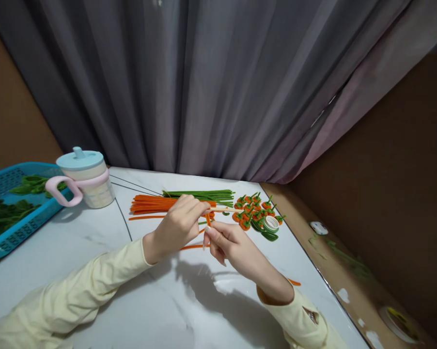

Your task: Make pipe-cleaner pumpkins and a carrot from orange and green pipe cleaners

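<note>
Orange strip [208, 219] between the hands, upper end at stick [226, 210]; wrapped or not, can't tell. Left hand [184, 219] pinches stick; right hand [235, 245] pinches strip, just below left fingertips. Orange bundle [153, 204] behind left hand, green bundle [207, 195] beyond. Orange-green pieces [245, 223], white ring [272, 223] past right hand. Cup [98, 194] left of left hand.

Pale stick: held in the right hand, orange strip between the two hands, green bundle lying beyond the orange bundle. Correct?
Wrong hand: the head view shows the left hand holding the pale stick. The orange strip is between the hands, and the green bundle lies beyond the orange bundle.
</note>
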Demonstrator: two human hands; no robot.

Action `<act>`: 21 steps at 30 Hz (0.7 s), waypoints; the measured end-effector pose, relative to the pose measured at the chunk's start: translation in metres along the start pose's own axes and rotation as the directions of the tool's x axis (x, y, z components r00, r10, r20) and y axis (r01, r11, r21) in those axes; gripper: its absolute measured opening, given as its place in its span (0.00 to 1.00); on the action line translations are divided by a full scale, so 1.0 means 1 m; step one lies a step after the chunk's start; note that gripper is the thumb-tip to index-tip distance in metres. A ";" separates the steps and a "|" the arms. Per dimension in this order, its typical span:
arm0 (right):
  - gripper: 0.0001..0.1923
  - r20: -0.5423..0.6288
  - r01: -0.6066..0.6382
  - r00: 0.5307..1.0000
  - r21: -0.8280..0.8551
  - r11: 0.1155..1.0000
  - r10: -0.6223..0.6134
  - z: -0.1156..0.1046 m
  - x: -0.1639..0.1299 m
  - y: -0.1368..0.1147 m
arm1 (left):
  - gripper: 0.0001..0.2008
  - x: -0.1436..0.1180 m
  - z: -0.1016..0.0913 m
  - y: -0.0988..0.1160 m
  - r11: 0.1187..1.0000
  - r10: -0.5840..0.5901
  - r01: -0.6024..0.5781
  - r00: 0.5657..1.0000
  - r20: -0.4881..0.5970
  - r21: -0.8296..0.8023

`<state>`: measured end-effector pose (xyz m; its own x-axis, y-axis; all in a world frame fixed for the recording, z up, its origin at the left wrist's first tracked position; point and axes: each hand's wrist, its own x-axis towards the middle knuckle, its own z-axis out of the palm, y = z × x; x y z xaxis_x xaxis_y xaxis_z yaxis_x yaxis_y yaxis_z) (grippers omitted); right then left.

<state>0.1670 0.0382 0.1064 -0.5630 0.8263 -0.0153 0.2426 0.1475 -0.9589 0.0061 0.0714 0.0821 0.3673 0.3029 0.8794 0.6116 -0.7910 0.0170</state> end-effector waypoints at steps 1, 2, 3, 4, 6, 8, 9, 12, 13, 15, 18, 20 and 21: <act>0.19 -0.014 0.027 1.000 -0.092 0.995 -0.028 -0.003 -0.001 -0.001 | 0.14 0.000 0.000 0.000 1.000 -0.004 0.004 1.000 0.029 0.007; 0.18 -0.033 0.063 0.997 -0.205 0.977 -0.072 -0.007 -0.001 -0.001 | 0.14 0.001 -0.001 0.001 1.000 -0.020 0.020 0.998 0.056 -0.002; 0.15 -0.055 0.101 0.990 -0.332 0.938 -0.126 -0.010 -0.002 -0.001 | 0.14 0.002 -0.002 0.002 0.998 -0.048 0.051 0.995 0.089 -0.031; 0.12 -0.077 0.129 0.980 -0.463 0.877 -0.185 -0.015 -0.003 -0.001 | 0.14 0.004 -0.003 0.003 0.992 -0.088 0.099 0.988 0.130 -0.080; 0.07 -0.116 0.125 0.954 -0.684 0.719 -0.276 -0.023 -0.005 0.000 | 0.13 0.008 -0.008 0.005 0.948 -0.190 0.244 0.949 0.250 -0.204; 0.08 -0.130 0.089 0.939 -0.801 0.592 -0.318 -0.031 -0.005 0.002 | 0.11 0.013 -0.013 0.006 0.852 -0.296 0.432 0.864 0.408 -0.295; 0.08 -0.129 0.082 0.936 -0.826 0.558 -0.329 -0.035 -0.005 0.003 | 0.12 0.016 -0.015 0.007 0.791 -0.339 0.523 0.807 0.484 -0.317; 0.07 -0.087 0.137 0.940 -0.790 0.597 -0.330 -0.042 -0.001 0.005 | 0.14 0.020 -0.021 0.007 0.596 -0.403 0.712 0.666 0.628 -0.372; 0.07 -0.066 0.168 0.943 -0.751 0.638 -0.326 -0.043 0.001 0.006 | 0.15 0.021 -0.022 0.006 0.534 -0.402 0.742 0.644 0.651 -0.405; 0.12 -0.027 0.219 0.950 -0.652 0.726 -0.310 -0.045 0.005 0.007 | 0.15 0.022 -0.023 0.007 0.419 -0.383 0.771 0.629 0.677 -0.480; 0.16 -0.022 0.238 0.959 -0.478 0.846 -0.282 -0.043 0.010 0.008 | 0.13 0.022 -0.020 0.009 0.274 -0.405 0.780 0.624 0.668 -0.563; 0.16 -0.057 0.193 0.974 -0.305 0.933 -0.220 -0.038 0.011 0.008 | 0.11 0.021 -0.018 0.010 0.227 -0.462 0.765 0.629 0.624 -0.603; 0.15 -0.072 0.159 0.982 -0.205 0.966 -0.177 -0.036 0.012 0.008 | 0.10 0.020 -0.016 0.011 0.225 -0.488 0.750 0.640 0.594 -0.622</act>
<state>0.1906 0.0684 0.1089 -0.5386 0.8242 0.1750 0.3069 0.3854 -0.8702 0.0088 0.0600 0.1078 0.3528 0.8954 0.2718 -0.0229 -0.2821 0.9591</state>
